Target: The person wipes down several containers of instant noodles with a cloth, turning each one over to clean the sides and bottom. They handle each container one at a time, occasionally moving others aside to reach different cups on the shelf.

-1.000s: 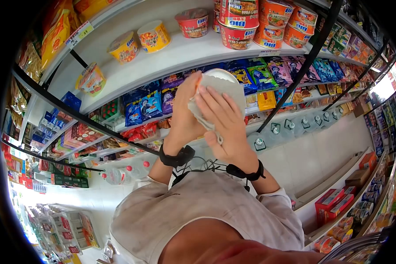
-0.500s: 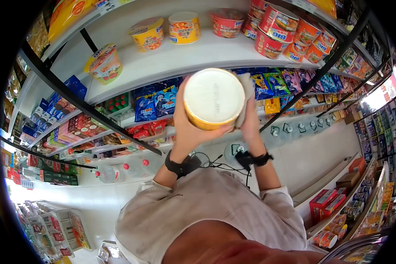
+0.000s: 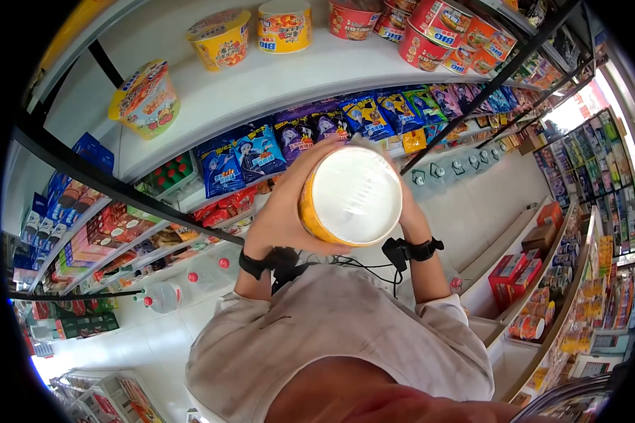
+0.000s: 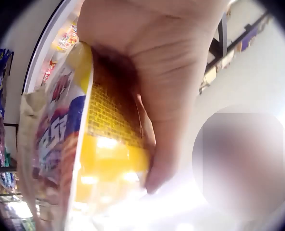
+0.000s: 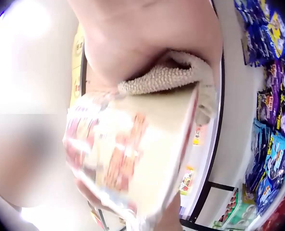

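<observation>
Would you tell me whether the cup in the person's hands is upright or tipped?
It is tipped: in the head view, the cup turns its white base to the camera, with some yellow side showing.

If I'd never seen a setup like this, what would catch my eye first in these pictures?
Probably the big yellow tub, its pale round end facing up at the head camera, gripped by the left hand. Next, the beige cloth between the right hand and the tub. Beyond them, yellow tubs and red tubs brighten the white shelf.
</observation>
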The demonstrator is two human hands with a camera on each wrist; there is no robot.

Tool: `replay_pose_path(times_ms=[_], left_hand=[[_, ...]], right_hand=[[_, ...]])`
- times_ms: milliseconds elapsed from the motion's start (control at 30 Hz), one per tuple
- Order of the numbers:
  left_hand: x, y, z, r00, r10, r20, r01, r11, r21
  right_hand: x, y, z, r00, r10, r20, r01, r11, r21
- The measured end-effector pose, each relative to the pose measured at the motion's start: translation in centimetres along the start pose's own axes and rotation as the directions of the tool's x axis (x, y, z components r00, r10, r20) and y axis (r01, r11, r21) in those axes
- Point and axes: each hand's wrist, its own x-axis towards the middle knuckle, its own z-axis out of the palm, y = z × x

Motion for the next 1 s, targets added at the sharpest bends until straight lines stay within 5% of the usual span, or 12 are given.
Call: replay_pose_path(times_ms=[100, 200, 233, 267, 367, 467, 500, 600, 733, 833, 900, 1000], left_hand=[[0.3, -3.2, -0.9, 0.991, -0.023, 0.135, 0.073, 0.926, -0.371], [1.2, -6.6, 1.1, 0.979, -0.203, 0.008, 0.181, 0.850, -0.495], [1.4, -6.9, 1.1, 0.979, -0.202, -0.032, 0.169, 0.886, -0.432], [1.6, -7.4, 0.7, 0.993, -0.108, -0.054, 0.097, 0.980, -0.175], [1.4, -4.5, 2.0, 0.985, -0.175, -0.011, 0.175, 0.985, 0.012], [1.0, -3.8, 4.8, 0.956, -0.288, -0.059, 0.267, 0.936, -0.231], [0.6, -5.8, 5.8, 0.977, -0.215, -0.013, 0.189, 0.886, -0.423], [1.6, -3.9, 7.7, 0.939, -0.342, 0.031, 0.341, 0.917, -0.206], [3.4, -3.1, 10.1, 0.972, -0.230, 0.041, 0.233, 0.947, -0.220], [4.9, -2.0, 12.0, 0.942, -0.261, 0.213, 0.319, 0.893, -0.317], [6.5, -1.3, 13.4, 0.917, -0.211, 0.340, 0.326, 0.885, -0.332], [7.7, -1.1, 16.6, 0.812, -0.285, 0.509, 0.541, 0.696, -0.472]], right_hand=[[0.4, 2.4, -0.3, 0.995, -0.037, -0.096, 0.045, 0.996, 0.082], [0.4, 4.3, -1.3, 0.971, -0.012, -0.240, 0.086, 0.949, 0.303], [0.7, 5.1, -2.1, 0.963, -0.005, -0.269, 0.105, 0.928, 0.357], [0.3, 5.5, -2.6, 0.951, -0.021, -0.308, 0.128, 0.935, 0.330], [-1.1, 4.6, -2.6, 0.903, -0.094, -0.418, 0.206, 0.951, 0.229], [-2.4, 4.1, -2.3, 0.889, -0.144, -0.434, 0.206, 0.974, 0.099], [-2.7, 3.9, -2.1, 0.872, -0.264, -0.412, 0.234, 0.965, -0.122], [-4.4, 1.9, -1.3, 0.837, -0.298, -0.459, 0.248, 0.954, -0.168], [-6.6, 1.3, -4.8, 0.885, -0.232, -0.404, 0.217, 0.973, -0.082], [-8.9, 1.1, -7.9, 0.887, -0.090, -0.453, 0.134, 0.989, 0.065], [-10.2, 2.4, -10.4, 0.888, -0.098, -0.448, 0.205, 0.959, 0.197], [-13.1, 3.1, -13.3, 0.884, -0.047, -0.465, 0.259, 0.877, 0.404]])
